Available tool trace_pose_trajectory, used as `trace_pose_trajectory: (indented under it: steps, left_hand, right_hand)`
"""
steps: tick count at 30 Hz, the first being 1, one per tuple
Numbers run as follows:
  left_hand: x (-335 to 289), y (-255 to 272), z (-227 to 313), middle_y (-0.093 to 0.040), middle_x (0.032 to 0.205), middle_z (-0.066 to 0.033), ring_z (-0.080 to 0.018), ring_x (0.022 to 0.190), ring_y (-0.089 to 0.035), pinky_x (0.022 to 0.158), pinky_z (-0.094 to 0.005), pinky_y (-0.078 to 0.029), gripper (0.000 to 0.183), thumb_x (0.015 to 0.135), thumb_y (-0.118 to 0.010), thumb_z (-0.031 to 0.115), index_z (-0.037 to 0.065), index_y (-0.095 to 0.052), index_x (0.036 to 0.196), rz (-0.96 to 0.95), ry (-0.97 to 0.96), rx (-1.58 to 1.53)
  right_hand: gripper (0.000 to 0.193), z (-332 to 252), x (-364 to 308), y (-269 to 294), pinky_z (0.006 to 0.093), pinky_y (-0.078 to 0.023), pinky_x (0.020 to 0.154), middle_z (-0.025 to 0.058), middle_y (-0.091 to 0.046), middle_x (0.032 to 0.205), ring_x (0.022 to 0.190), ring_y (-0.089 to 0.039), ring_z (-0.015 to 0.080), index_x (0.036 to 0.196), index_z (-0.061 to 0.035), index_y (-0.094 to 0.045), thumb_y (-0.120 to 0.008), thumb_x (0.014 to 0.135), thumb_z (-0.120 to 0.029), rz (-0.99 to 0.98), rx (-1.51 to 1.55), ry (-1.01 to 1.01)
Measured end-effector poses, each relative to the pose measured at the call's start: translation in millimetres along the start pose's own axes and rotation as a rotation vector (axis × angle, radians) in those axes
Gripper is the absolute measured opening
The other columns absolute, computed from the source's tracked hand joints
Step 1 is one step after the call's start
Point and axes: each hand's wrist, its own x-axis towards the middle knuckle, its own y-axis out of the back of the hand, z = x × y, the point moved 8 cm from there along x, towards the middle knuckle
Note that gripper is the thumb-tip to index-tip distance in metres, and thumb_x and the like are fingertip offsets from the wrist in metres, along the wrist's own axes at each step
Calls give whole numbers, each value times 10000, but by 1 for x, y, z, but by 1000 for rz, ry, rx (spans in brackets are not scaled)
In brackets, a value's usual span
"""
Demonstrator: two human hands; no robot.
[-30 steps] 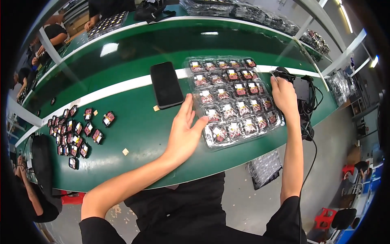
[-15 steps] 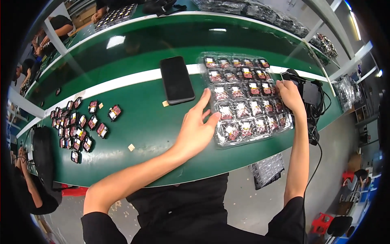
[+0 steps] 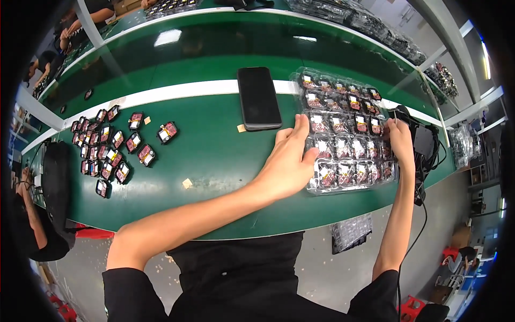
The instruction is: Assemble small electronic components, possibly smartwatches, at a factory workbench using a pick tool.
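Note:
A clear plastic blister tray [image 3: 328,189] lies on the bench, with rows of small black square modules [image 3: 360,124] bearing reddish and white faces in its pockets. The nearer rows look shinier, as if under clear plastic. My left hand [image 3: 289,161] rests along the tray's left edge, fingers stretched and thumb spread against the side. At the right edge, my right hand [image 3: 399,142] has its thumb and fingers closed on the rim; the fingertips are partly hidden. Left of the tray lies a dark phone [image 3: 259,99], apart from my hand.
Loose modules [image 3: 104,145] lie grouped at the left of the green bench [image 3: 214,209]. Black cables and a dark box [image 3: 426,139] sit right of the tray. Stacked clear trays [image 3: 370,29] stand beyond the partition; another bundle [image 3: 351,233] is below the bench edge. Other people work at far left.
The whole view has shifted, so bench items appear farther right. Both hands stay at the tray's sides; my left fingers now sit closer together along its edge.

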Motion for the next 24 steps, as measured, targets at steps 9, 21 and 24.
trace_pose_trajectory:
  steps: [9, 21, 24]
  left_hand:
    - [-4, 1, 2, -411, 1726, -298, -330, 1524, -535, 1216, -405, -516, 843, 1117, -670, 166, -34, -179, 1772, -7, -23, -91]
    - [-30, 10, 6, -218, 1834, -265, -339, 1707, -258, 1376, -486, -307, 920, 1083, -718, 68, 10, -134, 1791, -87, 88, -445]
    - [-61, 33, 24, -189, 1863, -199, -332, 1717, -236, 1376, -493, -302, 936, 1084, -702, 47, 37, -100, 1801, -125, -100, -376]
  right_hand:
    - [420, -38, -17, 2, 584, -546, 885, 279, -772, 1025, 1038, -722, 526, 1061, -18, -736, -517, 1137, -368, 91, -298, 32]
    - [444, -62, -48, 38, 519, -531, 829, 208, -746, 949, 907, -721, 427, 1170, -7, -736, -528, 1165, -399, 234, -344, 19]
    - [398, -103, -72, 46, 548, -541, 857, 266, -771, 1014, 1019, -713, 521, 1133, -1, -707, -510, 1176, -344, 272, -147, 36]
